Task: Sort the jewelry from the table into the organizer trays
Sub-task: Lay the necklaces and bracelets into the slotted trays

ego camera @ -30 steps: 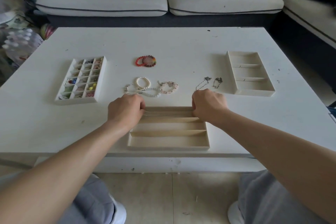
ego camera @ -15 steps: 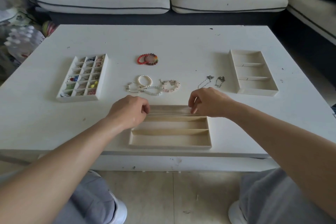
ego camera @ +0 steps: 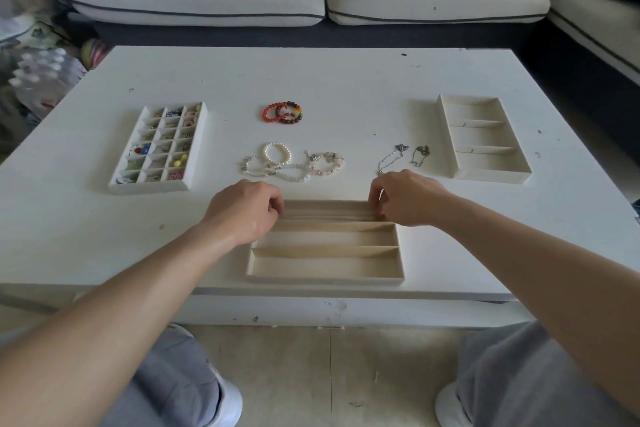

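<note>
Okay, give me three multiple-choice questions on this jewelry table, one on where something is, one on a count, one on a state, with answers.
1. Where do the red bead bracelets lie? A in a tray; B on the table beyond the pearl bracelets; C in a hand.
2. How many thin chains lie loose beside the right tray? A one; B two; C four.
3. The near tray's two closest compartments are: A empty; B full of beads; C lidded.
Answers: B, they sit on bare tabletop past the pearls; B, two separate chains show; A, only bare lining shows.
</note>
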Demonstrator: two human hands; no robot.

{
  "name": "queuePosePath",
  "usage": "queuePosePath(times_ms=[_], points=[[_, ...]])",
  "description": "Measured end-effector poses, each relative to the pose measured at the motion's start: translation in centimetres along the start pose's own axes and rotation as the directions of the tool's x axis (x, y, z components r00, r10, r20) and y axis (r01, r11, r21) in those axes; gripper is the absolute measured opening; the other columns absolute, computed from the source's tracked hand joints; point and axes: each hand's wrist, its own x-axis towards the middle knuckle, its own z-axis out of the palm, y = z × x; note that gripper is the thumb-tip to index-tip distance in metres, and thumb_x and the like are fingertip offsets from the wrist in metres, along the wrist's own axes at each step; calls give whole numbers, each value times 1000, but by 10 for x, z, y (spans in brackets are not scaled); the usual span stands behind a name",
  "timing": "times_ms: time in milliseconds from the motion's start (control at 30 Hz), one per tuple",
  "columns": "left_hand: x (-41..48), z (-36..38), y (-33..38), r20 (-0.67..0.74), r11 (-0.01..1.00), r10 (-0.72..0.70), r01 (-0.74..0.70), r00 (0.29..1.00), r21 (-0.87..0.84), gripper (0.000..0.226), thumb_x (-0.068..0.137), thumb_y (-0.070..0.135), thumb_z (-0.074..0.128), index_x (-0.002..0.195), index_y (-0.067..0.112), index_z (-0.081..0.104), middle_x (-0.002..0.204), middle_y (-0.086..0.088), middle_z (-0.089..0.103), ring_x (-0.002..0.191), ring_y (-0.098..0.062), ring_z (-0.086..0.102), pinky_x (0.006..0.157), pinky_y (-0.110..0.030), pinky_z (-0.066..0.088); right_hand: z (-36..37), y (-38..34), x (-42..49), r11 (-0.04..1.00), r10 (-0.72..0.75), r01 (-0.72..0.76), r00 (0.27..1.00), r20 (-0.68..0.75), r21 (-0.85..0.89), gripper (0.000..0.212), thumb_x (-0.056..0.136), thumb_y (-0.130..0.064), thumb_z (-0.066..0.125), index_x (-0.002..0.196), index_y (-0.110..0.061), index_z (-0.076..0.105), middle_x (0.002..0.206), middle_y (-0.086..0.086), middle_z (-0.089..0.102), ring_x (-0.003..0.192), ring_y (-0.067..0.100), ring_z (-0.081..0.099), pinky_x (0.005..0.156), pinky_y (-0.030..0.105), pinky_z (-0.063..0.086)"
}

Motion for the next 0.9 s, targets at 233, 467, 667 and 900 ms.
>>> queuePosePath(times_ms=[233,467,667,900], points=[[3,0,0,0,1000,-10,10,1000,-3,31,90,17,47,94,36,71,94,11,68,80,-17,61,65,-28,46,-1,0,0,1000,-5,5,1000,-9,-9,29,82,-14,49,89,-38,63,97,-17,68,95,12,62,71,28,48],[11,-10,22,-66,993,19,-27,998,-112,28,90,18,51,92,35,72,93,16,70,84,-16,64,70,-29,49,-14,1,10,993,53,-31,979,-198,112,29,83,-14,46,88,-35,65,95,-14,70,94,16,63,71,31,51],[41,-14,69,-133,976,77,-102,988,-191,26,89,18,52,90,33,73,91,14,69,86,-19,64,68,-28,45,-6,28,47,993,111,-100,973,-202,65,30,96,-17,46,101,-35,69,116,-5,64,95,19,55,71,32,44],[73,1,102,-131,989,70,-86,989,-124,29,90,19,48,97,31,72,103,6,72,89,-27,65,71,-30,50,2,25,76,978,192,-203,962,-194,-40,39,95,-53,57,120,-22,60,120,5,61,110,30,61,83,39,50]])
